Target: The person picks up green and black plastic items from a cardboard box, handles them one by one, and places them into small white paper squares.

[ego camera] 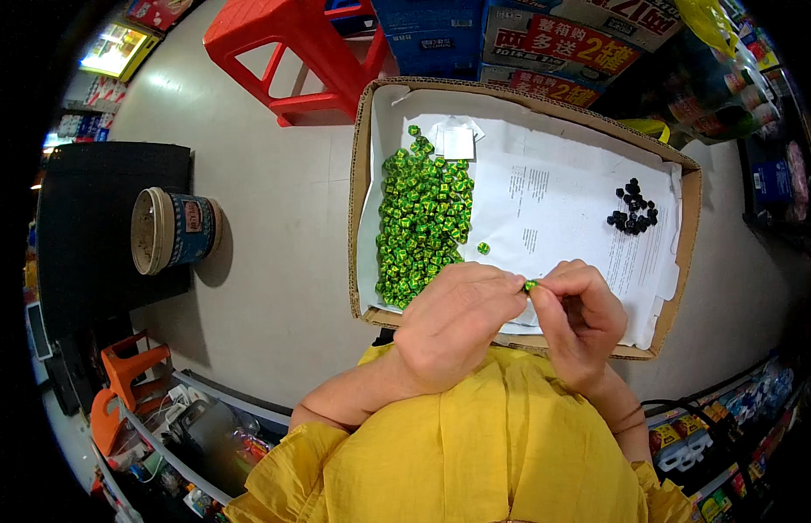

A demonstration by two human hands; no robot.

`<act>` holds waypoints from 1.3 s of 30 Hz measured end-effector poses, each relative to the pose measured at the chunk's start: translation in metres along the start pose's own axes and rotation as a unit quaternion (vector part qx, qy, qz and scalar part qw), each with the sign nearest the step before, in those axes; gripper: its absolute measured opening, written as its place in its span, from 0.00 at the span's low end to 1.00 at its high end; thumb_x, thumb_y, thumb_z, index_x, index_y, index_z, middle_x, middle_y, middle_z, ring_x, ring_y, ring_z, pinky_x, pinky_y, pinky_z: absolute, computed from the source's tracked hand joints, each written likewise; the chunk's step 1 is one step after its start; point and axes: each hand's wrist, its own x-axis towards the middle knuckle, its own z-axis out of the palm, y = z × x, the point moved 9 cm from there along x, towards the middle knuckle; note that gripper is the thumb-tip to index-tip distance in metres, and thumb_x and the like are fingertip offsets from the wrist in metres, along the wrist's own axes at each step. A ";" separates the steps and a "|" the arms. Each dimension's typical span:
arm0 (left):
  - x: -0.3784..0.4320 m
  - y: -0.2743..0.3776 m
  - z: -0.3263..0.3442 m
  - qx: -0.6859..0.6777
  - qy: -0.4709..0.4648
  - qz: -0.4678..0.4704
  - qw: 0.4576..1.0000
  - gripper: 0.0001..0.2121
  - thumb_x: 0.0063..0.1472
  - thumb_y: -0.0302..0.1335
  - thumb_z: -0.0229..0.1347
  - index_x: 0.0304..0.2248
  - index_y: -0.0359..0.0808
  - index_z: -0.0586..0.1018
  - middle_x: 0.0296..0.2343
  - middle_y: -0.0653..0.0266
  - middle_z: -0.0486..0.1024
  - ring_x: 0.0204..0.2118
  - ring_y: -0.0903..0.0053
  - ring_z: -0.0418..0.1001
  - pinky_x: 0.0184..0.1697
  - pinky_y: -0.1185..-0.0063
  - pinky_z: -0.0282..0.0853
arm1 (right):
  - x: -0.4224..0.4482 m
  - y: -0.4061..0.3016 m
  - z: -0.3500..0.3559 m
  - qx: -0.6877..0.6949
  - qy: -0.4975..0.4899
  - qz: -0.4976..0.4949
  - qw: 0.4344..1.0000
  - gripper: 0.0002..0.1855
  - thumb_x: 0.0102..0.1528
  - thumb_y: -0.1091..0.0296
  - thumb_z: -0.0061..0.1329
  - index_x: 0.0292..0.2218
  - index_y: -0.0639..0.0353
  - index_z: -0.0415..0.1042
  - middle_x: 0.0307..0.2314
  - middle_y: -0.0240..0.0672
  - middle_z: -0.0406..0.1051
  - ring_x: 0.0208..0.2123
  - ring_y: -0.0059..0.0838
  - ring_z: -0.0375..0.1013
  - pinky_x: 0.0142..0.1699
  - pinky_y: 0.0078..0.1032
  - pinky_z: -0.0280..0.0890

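Between the fingertips of both hands is one small green-and-yellow faceted piece (530, 286), mostly covered by the fingers. My left hand (461, 320) pinches it from the left, palm turned down. From the right, the thumb and forefinger of my right hand (582, 317) grip it. Both hands are above the near side of a shallow cardboard box (357, 216) lined with white printed paper (562, 248). A large heap of similar green-and-yellow pieces (425, 209) fills the box's left part. One loose piece (484, 248) lies beside the heap. Small black pieces (634, 209) are grouped at the right.
Small white paper squares (458, 142) lie at the box's far side. Behind it stand a red plastic stool (294, 59) and stacked cartons (438, 39). A plastic bucket (176, 229) is at the left. Shelves of packaged goods (700, 431) flank me at the lower right.
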 end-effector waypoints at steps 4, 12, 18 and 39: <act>-0.004 0.000 0.014 0.100 -0.042 0.038 0.993 0.12 0.44 0.12 0.56 0.32 0.29 0.74 0.28 0.57 0.74 0.31 0.70 0.73 0.34 0.78 0.69 | -0.001 0.020 -0.002 0.009 0.029 0.112 0.993 0.04 0.49 0.83 0.46 0.27 0.66 0.65 0.21 0.29 0.65 0.21 0.09 0.59 0.24 0.08 0.53; -0.018 -0.048 0.013 -0.261 -0.010 -0.266 0.928 0.07 0.44 0.15 0.58 0.27 0.30 0.76 0.25 0.62 0.73 0.27 0.78 0.70 0.30 0.84 0.65 | -0.014 0.046 0.014 0.308 -0.054 0.295 0.903 0.04 0.52 0.74 0.46 0.27 0.64 0.65 0.21 0.27 0.65 0.23 0.11 0.60 0.28 0.12 0.55; -0.023 -0.055 0.019 -0.284 0.018 -0.233 0.930 0.06 0.48 0.15 0.57 0.28 0.30 0.76 0.25 0.64 0.72 0.27 0.82 0.68 0.29 0.86 0.63 | -0.017 0.047 0.022 0.331 -0.047 0.335 0.881 0.05 0.51 0.73 0.48 0.27 0.64 0.65 0.21 0.26 0.64 0.23 0.12 0.59 0.28 0.12 0.55; -0.009 -0.046 0.013 -0.254 -0.111 -0.227 0.934 0.05 0.48 0.15 0.55 0.27 0.30 0.75 0.25 0.62 0.73 0.26 0.84 0.69 0.28 0.87 0.64 | 0.004 0.027 0.014 0.064 -0.192 0.252 0.946 0.06 0.41 0.81 0.55 0.23 0.69 0.70 0.19 0.31 0.70 0.21 0.12 0.64 0.26 0.10 0.57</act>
